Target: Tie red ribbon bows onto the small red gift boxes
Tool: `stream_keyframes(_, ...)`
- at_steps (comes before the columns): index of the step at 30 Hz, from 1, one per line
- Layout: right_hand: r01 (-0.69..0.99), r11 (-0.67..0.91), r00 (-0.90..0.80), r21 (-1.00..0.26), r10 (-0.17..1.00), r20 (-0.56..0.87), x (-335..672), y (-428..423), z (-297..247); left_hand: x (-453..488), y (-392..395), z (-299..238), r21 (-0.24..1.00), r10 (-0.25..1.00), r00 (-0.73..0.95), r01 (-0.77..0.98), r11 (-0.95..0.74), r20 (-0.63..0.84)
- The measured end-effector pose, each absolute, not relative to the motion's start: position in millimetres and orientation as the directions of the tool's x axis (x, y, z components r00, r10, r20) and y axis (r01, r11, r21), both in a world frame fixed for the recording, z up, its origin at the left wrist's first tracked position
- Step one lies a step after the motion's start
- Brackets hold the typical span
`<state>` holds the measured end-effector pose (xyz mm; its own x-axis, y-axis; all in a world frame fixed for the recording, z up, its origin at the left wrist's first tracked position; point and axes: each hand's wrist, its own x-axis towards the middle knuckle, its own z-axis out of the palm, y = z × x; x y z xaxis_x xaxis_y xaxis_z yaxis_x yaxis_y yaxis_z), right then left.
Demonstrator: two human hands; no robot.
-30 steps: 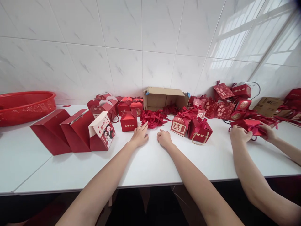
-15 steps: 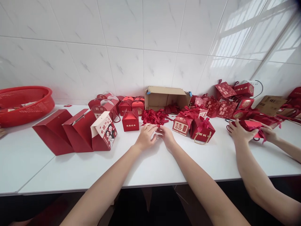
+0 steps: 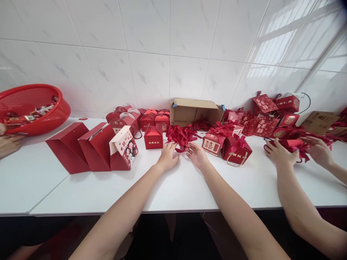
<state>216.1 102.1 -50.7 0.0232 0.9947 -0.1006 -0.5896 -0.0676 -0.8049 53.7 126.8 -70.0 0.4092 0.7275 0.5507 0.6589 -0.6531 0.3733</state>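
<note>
My left hand (image 3: 168, 156) and my right hand (image 3: 197, 154) rest close together on the white table (image 3: 176, 187), at the near edge of a pile of red ribbons (image 3: 181, 134). The left hand's fingers are curled and pinch a ribbon end. My right hand has its fingers apart and touches the pile. A small red gift box (image 3: 153, 137) stands just left of the ribbons. To their right stand a red box with a gold double-happiness label (image 3: 211, 145) and a dark red box with a rope handle (image 3: 236, 150).
Two plain red bags (image 3: 78, 146) and an illustrated bag (image 3: 123, 148) lie at the left. An open cardboard box (image 3: 195, 110) and several red boxes line the wall. A co-worker's hands (image 3: 280, 153) hold a red box at the right. At the far left, another person's hand (image 3: 8, 142) is by a red basket (image 3: 35, 108).
My hands moved forward from the bare table and came together at the ribbon pile. The red basket at the left tilted up, and another person's hand came into view under it.
</note>
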Motion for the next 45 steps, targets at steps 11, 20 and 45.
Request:
stream_keyframes(11, -0.431, -0.216, -0.146, -0.876, 0.975, -0.169, 210, 99, -50, 57, 124, -62, 0.422, 0.65, 0.259, 0.581, -0.696, 0.714)
stream_keyframes(20, -0.425, -0.206, -0.245, -0.881, 0.964, -0.107, 215, 97, -45, 54, 127, -59, 0.492, 0.644, 0.165, 0.516, -0.702, 0.747)
stream_keyframes(45, -0.397, -0.224, -0.282, -0.89, 0.953, -0.114, 208, 76, -38, 53, 120, -53, 0.506, 0.641, 0.18, 0.473, -0.722, 0.746)
